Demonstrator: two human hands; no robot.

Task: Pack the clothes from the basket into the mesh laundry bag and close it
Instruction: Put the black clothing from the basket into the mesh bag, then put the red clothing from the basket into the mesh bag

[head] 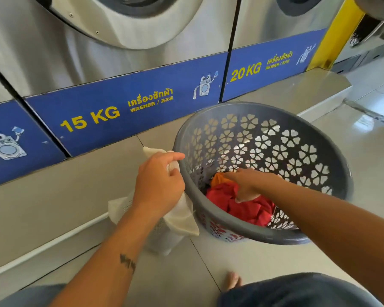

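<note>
A grey plastic basket (pixel 333 165) with flower-shaped holes stands on the tiled floor, tilted toward me. Red clothes (pixel 248 209) and an orange piece (pixel 218 178) lie at its bottom. My right hand (pixel 246 185) reaches inside the basket and closes on the red clothes. My left hand (pixel 159 182) is just left of the basket's rim, gripping the top edge of the white mesh laundry bag (pixel 182 218), which hangs down to the floor beside the basket.
Steel washers with blue 15 KG (pixel 91 119) and 20 KG (pixel 245 72) panels stand on a raised step (pixel 53 196) right behind. My bare foot (pixel 233 280) and knees are at the bottom edge. A yellow post (pixel 339 29) rises at the right.
</note>
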